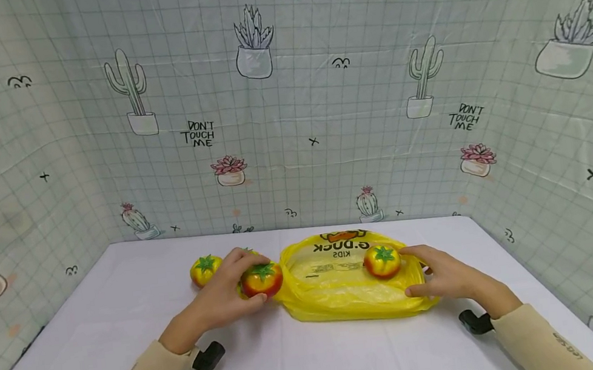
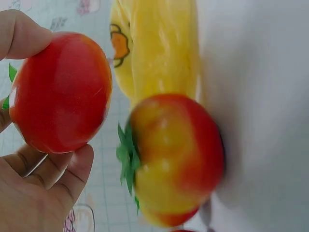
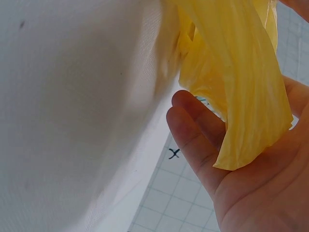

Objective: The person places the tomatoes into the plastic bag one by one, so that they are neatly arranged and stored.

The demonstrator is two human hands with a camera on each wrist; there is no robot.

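Note:
My left hand (image 1: 226,293) grips a red-and-yellow toy tomato (image 1: 262,282) with a green leafy top, beside the left end of a yellow plastic bag (image 1: 311,311). In the left wrist view, thumb and fingers press the held tomato (image 2: 63,92) from opposite sides. The bag lies with its mouth spread. At the right of its opening sits another tomato (image 1: 383,262), near my right index finger. My right hand (image 1: 444,275) holds the bag's right end. In the right wrist view, a fold of the bag (image 3: 241,92) passes between its fingers, across the palm.
A yellowish tomato (image 1: 205,271) lies left of my left hand, and another is mostly hidden behind that hand. In the left wrist view, a tomato (image 2: 176,145) rests on the white-covered table (image 2: 270,145). A printed cloth (image 1: 309,104) hangs around the back and sides.

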